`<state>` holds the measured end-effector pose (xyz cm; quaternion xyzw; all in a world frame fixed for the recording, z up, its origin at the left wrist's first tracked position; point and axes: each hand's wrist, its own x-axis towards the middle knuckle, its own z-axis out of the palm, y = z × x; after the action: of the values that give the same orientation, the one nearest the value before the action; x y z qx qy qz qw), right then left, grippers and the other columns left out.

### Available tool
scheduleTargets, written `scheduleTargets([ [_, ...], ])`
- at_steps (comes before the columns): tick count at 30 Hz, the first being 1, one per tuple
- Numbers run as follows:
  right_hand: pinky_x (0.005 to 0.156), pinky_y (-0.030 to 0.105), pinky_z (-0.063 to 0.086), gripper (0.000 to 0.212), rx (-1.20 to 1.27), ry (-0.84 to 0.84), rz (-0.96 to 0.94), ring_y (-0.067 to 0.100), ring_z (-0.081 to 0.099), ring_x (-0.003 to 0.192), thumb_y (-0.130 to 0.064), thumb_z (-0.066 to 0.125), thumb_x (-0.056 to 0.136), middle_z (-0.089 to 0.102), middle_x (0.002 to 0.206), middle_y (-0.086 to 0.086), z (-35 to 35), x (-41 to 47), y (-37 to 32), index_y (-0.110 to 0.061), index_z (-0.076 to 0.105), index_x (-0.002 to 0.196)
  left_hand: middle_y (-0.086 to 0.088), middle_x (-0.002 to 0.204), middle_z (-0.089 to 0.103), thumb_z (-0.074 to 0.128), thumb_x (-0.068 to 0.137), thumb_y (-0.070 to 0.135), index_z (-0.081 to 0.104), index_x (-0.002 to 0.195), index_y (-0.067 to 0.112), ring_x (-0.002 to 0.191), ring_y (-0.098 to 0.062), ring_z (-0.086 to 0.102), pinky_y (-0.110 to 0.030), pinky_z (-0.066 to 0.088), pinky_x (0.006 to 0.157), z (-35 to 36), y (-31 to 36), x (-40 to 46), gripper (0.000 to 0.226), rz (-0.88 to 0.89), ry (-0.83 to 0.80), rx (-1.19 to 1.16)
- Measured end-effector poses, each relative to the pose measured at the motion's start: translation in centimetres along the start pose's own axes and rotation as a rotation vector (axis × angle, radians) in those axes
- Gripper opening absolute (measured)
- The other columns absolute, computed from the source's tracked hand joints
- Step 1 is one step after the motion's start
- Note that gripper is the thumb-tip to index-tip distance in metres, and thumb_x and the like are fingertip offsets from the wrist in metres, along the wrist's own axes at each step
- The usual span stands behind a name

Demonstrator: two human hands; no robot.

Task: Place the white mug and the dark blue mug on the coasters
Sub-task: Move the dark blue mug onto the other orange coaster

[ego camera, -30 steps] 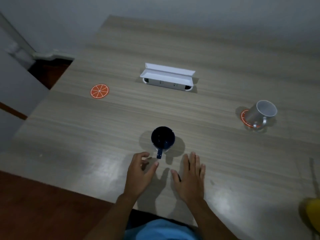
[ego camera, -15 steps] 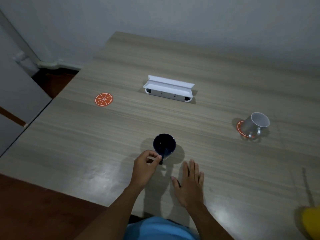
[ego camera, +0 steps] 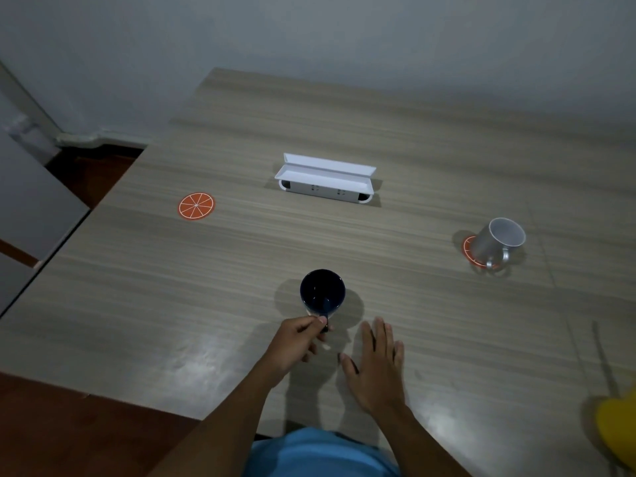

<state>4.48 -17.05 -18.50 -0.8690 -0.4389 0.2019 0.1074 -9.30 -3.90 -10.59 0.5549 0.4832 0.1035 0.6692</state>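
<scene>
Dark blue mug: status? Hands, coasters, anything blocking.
Left hand pinching dark blue mug handle; right hand flat on table. White mug on right coaster. Left coaster bare, path clear.

Left hand (ego camera: 298, 342) pinching dark blue mug (ego camera: 322, 293) by handle; right hand (ego camera: 377, 366) flat on worktop (ego camera: 395, 139); white mug (ego camera: 499, 242) on right coaster (ego camera: 468, 248); left coaster (ego camera: 196, 205) bare.
</scene>
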Motion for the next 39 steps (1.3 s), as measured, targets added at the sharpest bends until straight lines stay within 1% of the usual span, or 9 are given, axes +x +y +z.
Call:
scheduleTargets([
  [3,0.127,0.049,-0.008,0.093,-0.004,-0.014,0.009,0.025,-0.014,0.159,-0.071,0.016,0.086,-0.005,0.174,0.008,-0.1,0.0,-0.1,-0.019,0.01,0.163,0.0,0.085,0.076,0.053,0.101,0.032,0.076,0.092,0.012,0.068,-0.016,0.067,-0.029,0.048,0.059,0.1,0.4,0.1,0.032,-0.011,-0.025,-0.018],
  [6,0.127,0.054,-0.007,0.094,0.01,-0.015,0.02,0.028,-0.015,0.159,-0.07,0.017,0.085,-0.003,0.174,0.01,-0.1,0.2,-0.5,-0.018,0.013,0.162,-0.005,0.085,0.074,0.052,0.101,0.023,0.072,0.083,0.008,0.077,-0.022,0.072,-0.031,0.05,0.06,-0.4,0.5,0.1,0.031,0.015,0.001,-0.074],
  [9,0.126,0.055,-0.009,0.091,-0.019,-0.059,0.0,0.029,-0.017,0.158,-0.07,0.017,0.087,-0.005,0.174,0.01,-0.4,0.6,-1.5,-0.019,0.012,0.162,-0.01,0.082,0.074,0.051,0.101,0.017,0.068,0.076,0.006,0.076,-0.024,0.07,-0.029,0.053,0.057,-1.5,0.6,0.1,0.032,0.064,0.078,-0.148],
  [13,0.127,0.055,-0.006,0.079,-0.033,-0.085,-0.087,0.029,-0.015,0.159,-0.061,0.036,0.097,-0.003,0.174,0.01,-0.4,1.6,-3.5,-0.021,0.016,0.161,-0.015,0.08,0.073,0.049,0.102,0.016,0.063,0.067,0.012,0.077,-0.026,0.068,-0.032,0.053,0.059,-3.6,1.0,0.3,0.037,0.096,0.186,-0.229],
  [15,0.127,0.056,-0.005,0.078,-0.056,-0.114,-0.115,0.029,-0.014,0.159,-0.06,0.036,0.097,-0.003,0.174,0.01,-0.3,2.1,-4.8,-0.02,0.016,0.161,-0.017,0.08,0.071,0.049,0.102,0.016,0.062,0.066,0.016,0.077,-0.027,0.066,-0.033,0.051,0.06,-4.8,0.9,0.5,0.038,0.098,0.227,-0.242],
  [18,0.127,0.056,-0.007,0.079,-0.105,-0.164,-0.145,0.028,-0.016,0.158,-0.061,0.033,0.098,-0.007,0.174,0.009,-0.2,3.0,-6.8,-0.02,0.012,0.162,-0.018,0.081,0.068,0.047,0.102,0.017,0.058,0.067,0.012,0.079,-0.029,0.066,-0.033,0.048,0.059,-6.8,0.6,0.7,0.037,0.096,0.3,-0.281],
  [25,0.126,0.058,-0.006,0.079,-0.115,-0.166,-0.226,0.028,-0.012,0.159,-0.062,0.033,0.098,-0.005,0.174,0.01,1.3,5.3,-12.5,-0.021,0.012,0.163,-0.009,0.073,0.066,0.046,0.102,0.02,0.052,0.068,0.012,0.076,-0.025,0.067,-0.031,0.043,0.058,-13.1,1.4,1.4,0.035,0.084,0.466,-0.378],
  [33,0.126,0.059,-0.004,0.083,-0.154,-0.142,-0.267,0.031,-0.01,0.159,-0.068,0.028,0.096,-0.003,0.173,0.012,3.4,9.8,-20.0,-0.023,0.008,0.163,-0.009,0.075,0.066,0.043,0.101,0.02,0.052,0.068,0.014,0.075,-0.023,0.068,-0.033,0.043,0.061,-21.0,3.1,4.8,0.035,0.071,0.579,-0.416],
  [39,0.126,0.062,0.009,0.085,-0.193,-0.038,-0.22,0.034,0.001,0.159,-0.074,0.024,0.093,0.006,0.172,0.011,5.6,11.7,-21.7,-0.027,0.012,0.163,-0.006,0.075,0.066,0.04,0.101,0.019,0.051,0.069,0.015,0.068,-0.014,0.069,-0.032,0.041,0.059,-26.4,5.4,9.5,0.035,0.108,0.578,-0.409],
])
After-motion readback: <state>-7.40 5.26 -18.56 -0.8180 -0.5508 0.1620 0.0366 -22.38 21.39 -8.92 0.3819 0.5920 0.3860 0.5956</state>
